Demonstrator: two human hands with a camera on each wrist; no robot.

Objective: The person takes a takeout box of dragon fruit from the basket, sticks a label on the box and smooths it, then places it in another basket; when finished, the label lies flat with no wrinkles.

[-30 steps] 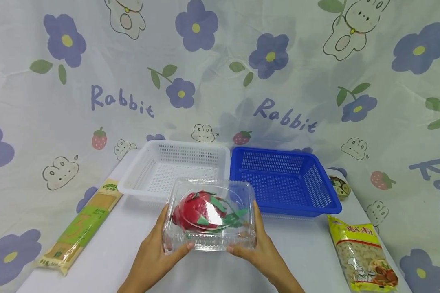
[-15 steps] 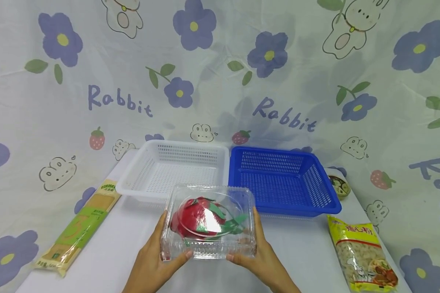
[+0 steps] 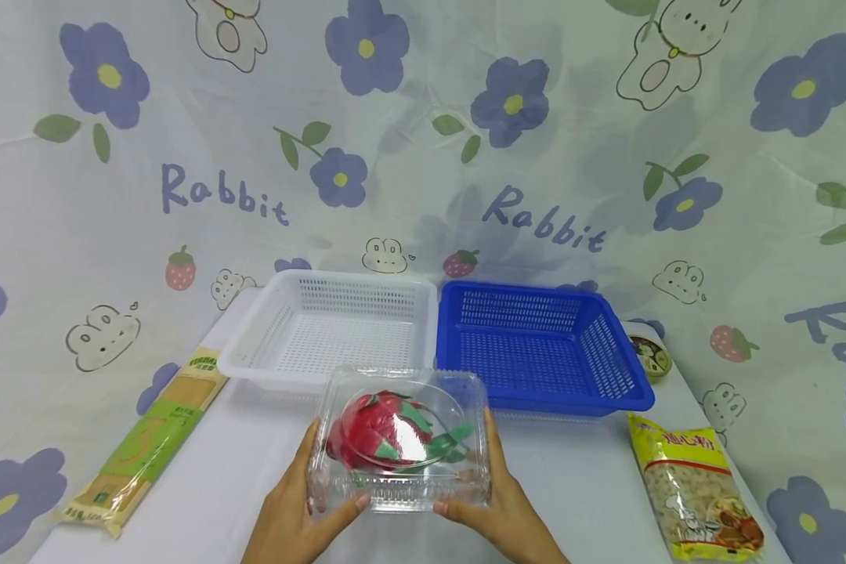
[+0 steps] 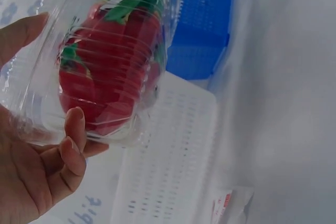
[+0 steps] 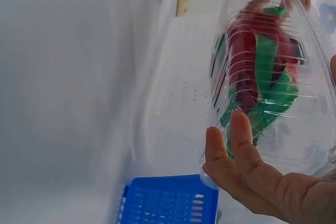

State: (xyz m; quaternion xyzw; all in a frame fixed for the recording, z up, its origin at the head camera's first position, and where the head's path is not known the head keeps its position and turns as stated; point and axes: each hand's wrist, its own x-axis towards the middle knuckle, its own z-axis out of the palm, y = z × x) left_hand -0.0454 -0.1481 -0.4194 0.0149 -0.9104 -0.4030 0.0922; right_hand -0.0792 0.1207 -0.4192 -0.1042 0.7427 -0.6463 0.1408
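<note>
A clear plastic clamshell box (image 3: 400,439) with a red dragon fruit (image 3: 381,429) inside is held between both hands, just above the white table (image 3: 592,486) near its front edge. My left hand (image 3: 292,501) grips the box's left side, thumb on the front corner. My right hand (image 3: 497,493) grips the right side. The left wrist view shows the fruit (image 4: 110,72) through the box wall, with my fingers (image 4: 73,145) curled under it. In the right wrist view my fingers (image 5: 236,156) press the box (image 5: 273,77).
Behind the box stand a white basket (image 3: 331,329) and a blue basket (image 3: 536,348), side by side. A long spaghetti packet (image 3: 148,435) lies at the left, a yellow macaroni bag (image 3: 694,486) at the right, a small round tin (image 3: 652,356) behind it.
The box with the fruit has come down and slightly toward me, held in both hands throughout.
</note>
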